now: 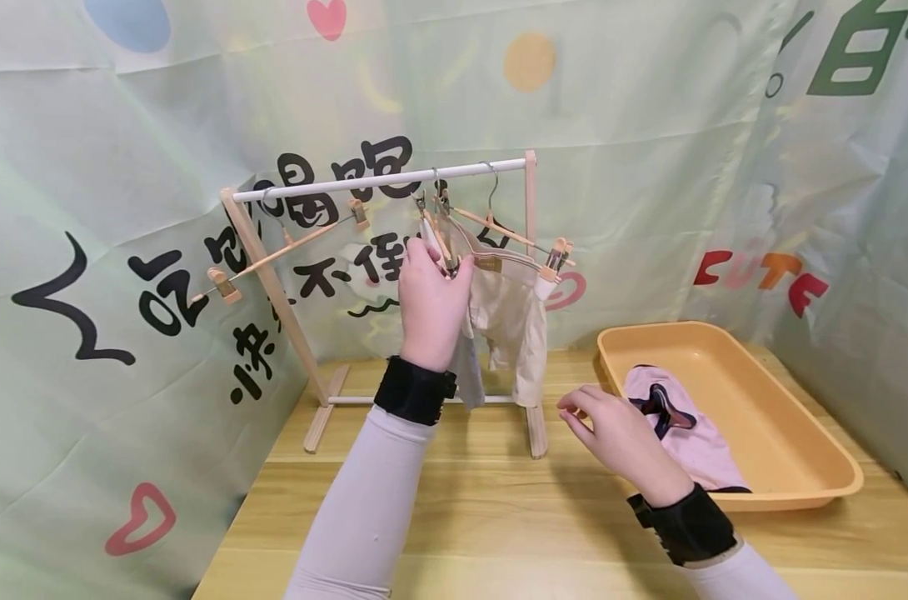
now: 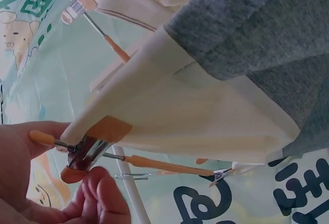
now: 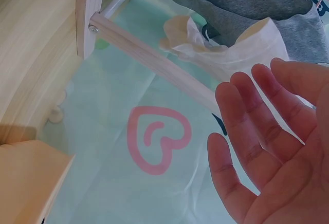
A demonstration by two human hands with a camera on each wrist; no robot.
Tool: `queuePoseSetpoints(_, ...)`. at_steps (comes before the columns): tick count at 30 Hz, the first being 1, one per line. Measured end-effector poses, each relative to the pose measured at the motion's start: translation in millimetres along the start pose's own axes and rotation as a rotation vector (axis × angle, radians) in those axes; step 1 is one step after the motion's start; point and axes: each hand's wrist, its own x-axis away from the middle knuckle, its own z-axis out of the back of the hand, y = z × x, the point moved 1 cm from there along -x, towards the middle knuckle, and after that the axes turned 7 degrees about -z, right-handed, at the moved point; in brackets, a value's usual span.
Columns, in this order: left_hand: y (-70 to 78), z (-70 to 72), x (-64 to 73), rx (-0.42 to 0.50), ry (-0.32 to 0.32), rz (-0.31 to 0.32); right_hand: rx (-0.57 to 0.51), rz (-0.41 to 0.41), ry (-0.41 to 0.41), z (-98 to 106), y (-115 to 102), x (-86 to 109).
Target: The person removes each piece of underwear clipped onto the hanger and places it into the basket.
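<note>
Left hand (image 1: pixel 431 304) pinching clip (image 2: pixel 92 154), pink cloth (image 1: pixel 697 454) in head view only

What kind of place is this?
Probably an indoor corner set up like a little laundry spot, though I can't be sure. Printed cloth walls surround a wooden table with a small clothes rack and an orange tray on it.

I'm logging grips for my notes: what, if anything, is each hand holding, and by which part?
The left hand pinches a clothes hanger by the clip at one end; the right hand holds nothing.
</note>
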Motion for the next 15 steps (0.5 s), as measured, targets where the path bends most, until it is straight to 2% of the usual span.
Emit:
queuePoseSetpoints(10, 0.5, 4.9, -0.7, -0.014, -0.043, 0.04, 0.001, -0.014, -0.013, -1.0, 1.4, 0.2)
queuePoseSetpoints(15, 0.2, 9.4, -1.1, -0.056, -0.041, 0.025, 0.003, -0.016, -0.012, -1.2, 1.3, 0.3)
